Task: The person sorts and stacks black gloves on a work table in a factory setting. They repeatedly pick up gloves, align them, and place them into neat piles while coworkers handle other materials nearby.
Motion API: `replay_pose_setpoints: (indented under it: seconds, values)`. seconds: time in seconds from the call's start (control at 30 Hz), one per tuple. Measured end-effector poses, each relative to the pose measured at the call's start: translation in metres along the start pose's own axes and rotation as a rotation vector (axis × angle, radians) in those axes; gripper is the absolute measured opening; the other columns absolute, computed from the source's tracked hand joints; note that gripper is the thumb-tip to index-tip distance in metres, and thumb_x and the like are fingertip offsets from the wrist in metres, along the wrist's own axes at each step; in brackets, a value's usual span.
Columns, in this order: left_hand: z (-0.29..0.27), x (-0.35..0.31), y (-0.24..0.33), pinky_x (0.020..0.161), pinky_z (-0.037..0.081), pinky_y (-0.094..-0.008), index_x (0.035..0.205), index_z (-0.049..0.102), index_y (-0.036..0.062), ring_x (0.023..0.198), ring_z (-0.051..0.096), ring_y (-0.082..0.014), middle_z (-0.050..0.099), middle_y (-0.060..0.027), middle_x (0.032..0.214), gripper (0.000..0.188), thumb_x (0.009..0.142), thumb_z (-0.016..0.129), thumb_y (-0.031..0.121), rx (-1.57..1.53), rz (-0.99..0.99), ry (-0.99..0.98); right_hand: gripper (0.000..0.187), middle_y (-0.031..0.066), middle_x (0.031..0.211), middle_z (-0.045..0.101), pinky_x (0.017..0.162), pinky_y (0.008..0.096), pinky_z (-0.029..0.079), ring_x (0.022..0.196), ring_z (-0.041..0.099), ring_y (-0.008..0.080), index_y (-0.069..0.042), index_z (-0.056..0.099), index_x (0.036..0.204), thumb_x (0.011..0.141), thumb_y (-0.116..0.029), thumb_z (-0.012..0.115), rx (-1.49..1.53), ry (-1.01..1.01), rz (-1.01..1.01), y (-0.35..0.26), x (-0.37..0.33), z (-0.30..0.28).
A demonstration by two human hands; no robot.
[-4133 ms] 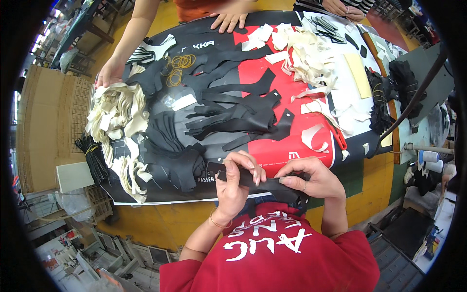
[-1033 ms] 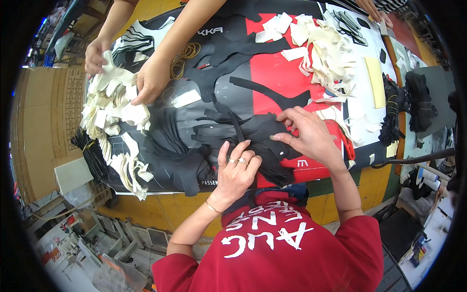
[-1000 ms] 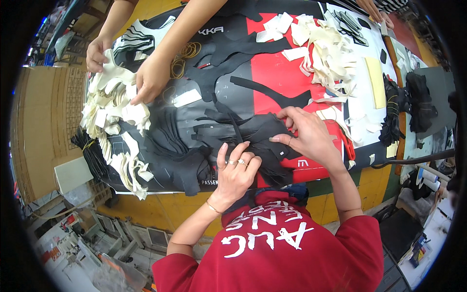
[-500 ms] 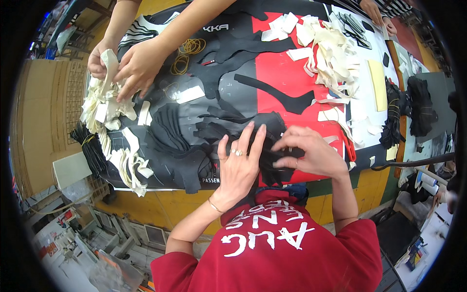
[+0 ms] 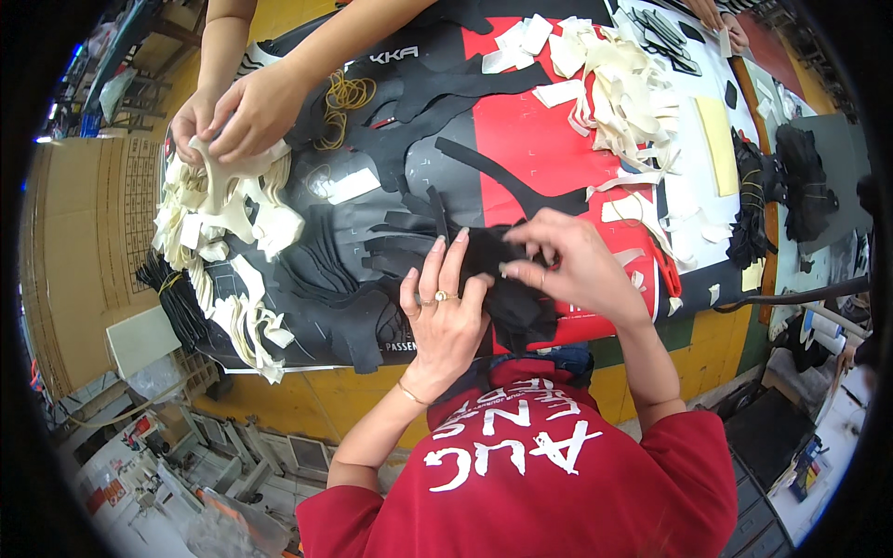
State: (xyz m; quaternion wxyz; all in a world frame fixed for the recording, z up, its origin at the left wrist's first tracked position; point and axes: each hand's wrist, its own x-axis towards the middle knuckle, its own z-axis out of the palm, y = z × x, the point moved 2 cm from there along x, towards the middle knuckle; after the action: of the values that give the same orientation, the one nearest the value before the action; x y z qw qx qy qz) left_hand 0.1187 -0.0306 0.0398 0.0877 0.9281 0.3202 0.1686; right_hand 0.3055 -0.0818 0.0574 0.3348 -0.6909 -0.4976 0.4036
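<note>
A loose pile of black fabric pieces (image 5: 507, 307) lies in front of me at the near edge of the table. My left hand (image 5: 442, 316) rests against its left side with fingers stretched out and apart, the thumb touching the cloth. My right hand (image 5: 572, 265) is closed over the pile's right side, thumb and fingertips pinching black fabric. Fanned black strips (image 5: 400, 246) stick out beyond my left fingertips. Further left sits a layered stack of curved black pieces (image 5: 326, 256). A long black piece (image 5: 512, 177) lies apart on the red part of the table cover.
At the far left, a co-worker's hands (image 5: 228, 126) hold a cream strip above a cream heap (image 5: 200, 209). More cream pieces (image 5: 623, 102) lie far right, with red-handled scissors (image 5: 667, 272) nearer me. Yellow rubber bands (image 5: 349, 93) lie at the back; another person's hands (image 5: 730, 28) are far right.
My right hand has shifted left and farther from me, and the black cloth beneath it has bunched up. My left hand has moved slightly left. The co-worker's hands have lifted a cream strip.
</note>
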Motion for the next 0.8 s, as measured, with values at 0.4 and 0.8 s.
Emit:
replay_pose_setpoints:
  seconds: [0.4,0.8]
  values:
    - [-0.001,-0.015,-0.019,0.117,0.009,-0.0486,0.106,0.066,0.0159,0.117,0.061,-0.0203,0.066,0.0005,0.116,0.048,0.059,0.07,0.003,-0.117,0.184,0.052,0.024,0.0071,0.094,0.067,0.068,0.0261,0.049,0.078,0.064,0.0133,-0.003,0.073,0.104,0.081,-0.007,0.077,0.099,-0.021,-0.03,-0.007,-0.024,-0.023]
    - [0.013,-0.053,-0.027,0.116,0.011,-0.0483,0.081,0.052,0.0256,0.11,0.063,-0.0177,0.063,0.0029,0.114,0.015,0.085,0.062,0.016,-0.076,0.26,0.232,0.038,0.0071,0.106,0.065,0.085,0.0377,0.05,0.101,0.063,0.0261,-0.005,0.069,0.107,0.08,-0.03,0.077,-0.092,-0.262,-0.061,-0.005,-0.033,0.009]
